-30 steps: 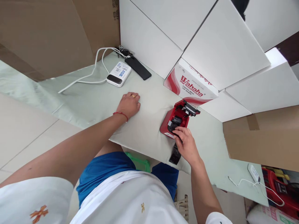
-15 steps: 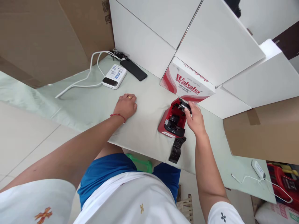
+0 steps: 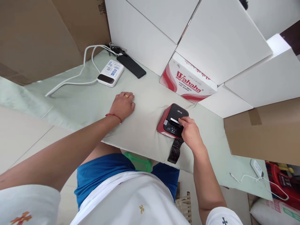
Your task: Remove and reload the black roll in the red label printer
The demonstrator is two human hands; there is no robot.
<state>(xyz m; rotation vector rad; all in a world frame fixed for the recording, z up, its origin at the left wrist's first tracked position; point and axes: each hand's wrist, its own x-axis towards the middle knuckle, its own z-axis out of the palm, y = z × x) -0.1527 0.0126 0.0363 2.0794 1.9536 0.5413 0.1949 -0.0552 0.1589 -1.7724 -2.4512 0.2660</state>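
A small red label printer (image 3: 161,123) with a black lid (image 3: 177,112) stands on the cloth-covered table, its lid down. My right hand (image 3: 191,132) is at the right front edge of that lid, thumb and fingers pinched on it. From under the printer's front right side, a dark strip (image 3: 174,153) that looks like a label ribbon trails toward the table edge. My left hand (image 3: 122,105), with a ring and a red bracelet, rests on the cloth left of the printer. Its fingers are curled in, with nothing visible in them.
Behind the printer is a Wahaha carton (image 3: 188,79) against white boxes (image 3: 225,40). A white device (image 3: 110,73) with cables and a black phone (image 3: 131,65) lie at the back left. Cardboard boxes (image 3: 264,134) flank the table. Another white device (image 3: 256,168) sits at the right.
The printer lid, raised with its inside showing before, is now down. My right hand has come forward and down with it. My left hand has stayed on the cloth.
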